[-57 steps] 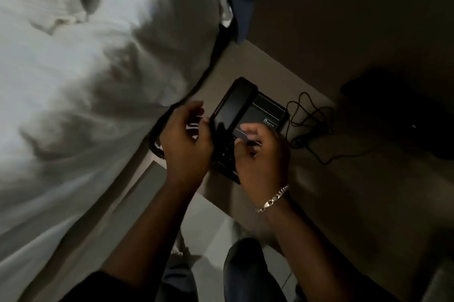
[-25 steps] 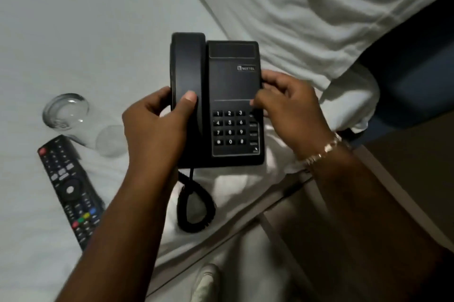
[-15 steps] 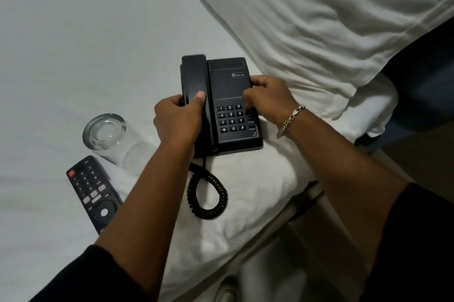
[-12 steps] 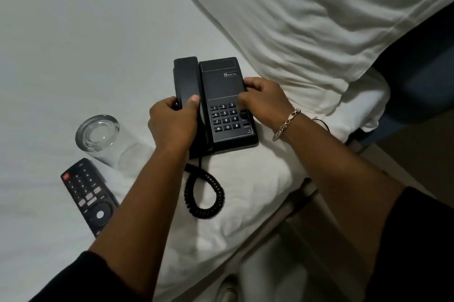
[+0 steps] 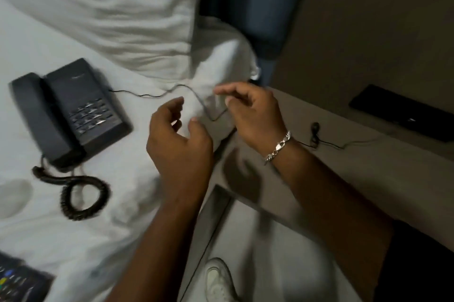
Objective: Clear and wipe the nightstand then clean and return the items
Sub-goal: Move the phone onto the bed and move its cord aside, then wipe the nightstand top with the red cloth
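The white bed [image 5: 73,215] fills the frame from about 7 o'clock round to 12, with a rumpled pillow [image 5: 118,14] lying across its top toward 11 o'clock. The nightstand [image 5: 368,179], a pale brown surface, takes the side from 2 to 5 o'clock, its near corner meeting the bed edge just past centre. The black desk telephone [image 5: 71,107] rests on the sheet at 9 o'clock, handset in its cradle, well apart from both hands; its coiled cord [image 5: 81,199] loops on the bedding just below it at 8 o'clock. A flat black device [image 5: 400,112] lies on the nightstand at 3 o'clock, too dark to identify. The left hand [image 5: 179,144] hovers at centre over the bed edge, fingers curled but parted, gripping nothing. The right hand [image 5: 253,115], just toward 2 o'clock from it, is also loosely spread and empty, with a silver chain bracelet [image 5: 278,147] at the wrist. A thin black line cord [image 5: 191,95] runs from the telephone's far side across the sheet and passes under the right hand onto the nightstand. A remote control [image 5: 19,282] shows partly at 7 o'clock, and a white shoe [image 5: 218,282] at 6 o'clock.
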Motion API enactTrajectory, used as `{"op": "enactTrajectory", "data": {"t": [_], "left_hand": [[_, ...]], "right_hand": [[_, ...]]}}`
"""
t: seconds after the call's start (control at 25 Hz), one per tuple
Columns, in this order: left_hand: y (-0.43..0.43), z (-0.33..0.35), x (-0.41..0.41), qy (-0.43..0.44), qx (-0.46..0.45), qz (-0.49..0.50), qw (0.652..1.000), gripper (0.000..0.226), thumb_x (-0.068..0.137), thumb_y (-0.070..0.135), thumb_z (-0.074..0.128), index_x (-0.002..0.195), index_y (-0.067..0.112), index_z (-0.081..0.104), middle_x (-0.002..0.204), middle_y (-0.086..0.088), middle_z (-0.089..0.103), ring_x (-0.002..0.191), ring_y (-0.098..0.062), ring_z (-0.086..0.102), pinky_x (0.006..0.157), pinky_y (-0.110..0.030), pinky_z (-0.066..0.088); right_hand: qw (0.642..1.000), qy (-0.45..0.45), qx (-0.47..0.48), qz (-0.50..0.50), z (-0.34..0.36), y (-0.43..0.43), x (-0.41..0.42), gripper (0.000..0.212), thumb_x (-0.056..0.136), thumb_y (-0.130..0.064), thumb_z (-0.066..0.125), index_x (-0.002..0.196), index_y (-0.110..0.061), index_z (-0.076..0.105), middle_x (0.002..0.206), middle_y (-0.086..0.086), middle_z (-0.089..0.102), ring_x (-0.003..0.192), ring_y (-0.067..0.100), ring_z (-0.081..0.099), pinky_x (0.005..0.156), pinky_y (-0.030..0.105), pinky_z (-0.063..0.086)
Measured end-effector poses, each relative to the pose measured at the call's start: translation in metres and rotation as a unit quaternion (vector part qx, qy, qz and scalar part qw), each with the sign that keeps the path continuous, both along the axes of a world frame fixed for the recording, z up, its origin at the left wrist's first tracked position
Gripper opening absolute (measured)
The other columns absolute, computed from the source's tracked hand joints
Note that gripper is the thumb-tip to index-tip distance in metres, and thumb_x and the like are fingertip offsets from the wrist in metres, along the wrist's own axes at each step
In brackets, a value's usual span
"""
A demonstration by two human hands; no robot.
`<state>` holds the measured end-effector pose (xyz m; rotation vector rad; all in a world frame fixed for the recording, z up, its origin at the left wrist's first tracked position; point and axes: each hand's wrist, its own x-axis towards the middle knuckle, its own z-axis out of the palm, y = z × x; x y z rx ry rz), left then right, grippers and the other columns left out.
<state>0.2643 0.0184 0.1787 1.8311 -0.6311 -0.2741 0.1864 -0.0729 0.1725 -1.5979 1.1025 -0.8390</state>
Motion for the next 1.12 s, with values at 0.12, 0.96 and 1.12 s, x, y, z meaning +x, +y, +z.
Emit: {"op": "enactTrajectory", "data": {"t": [0.12,0.96,1.12], "left_hand": [[-0.015,-0.008,-0.097,-0.001,0.004,-0.109,0.994,0.028,0.086,0.006,0.059,0.114,0.008,0.066,0.109,-0.005,0.069,0.101,-0.016,0.066,0.09,-0.028,0.054],[0.058,-0.08,-0.658,0.066,0.234,-0.564,0.789,0.036,0.082,0.004,0.068,0.116,0.015,0.062,0.095,0.011,0.061,0.095,-0.016,0.066,0.077,-0.02,0.052],[0.051,-0.081,-0.67,0.123,0.242,-0.507,0.818,0.035,0.079,0.008,0.074,0.105,0.026,0.059,0.094,0.01,0.066,0.09,-0.014,0.068,0.078,-0.037,0.061]], "right_hand": [[0.997,0.025,0.001,-0.076,-0.01,0.008,-0.116,0.032,0.09,0.002,0.05,0.103,-0.016,0.073,0.088,-0.01,0.069,0.062,-0.01,0.057,0.062,0.006,0.038],[0.816,0.342,0.027,-0.464,-0.096,0.216,-0.684,0.037,0.088,-0.018,0.057,0.123,-0.008,0.063,0.132,0.018,0.059,0.123,0.037,0.05,0.101,0.043,0.04],[0.827,0.279,0.033,-0.487,-0.102,0.21,-0.685,0.038,0.089,-0.019,0.052,0.125,-0.011,0.062,0.126,0.016,0.061,0.112,0.033,0.055,0.093,0.039,0.045]]}}
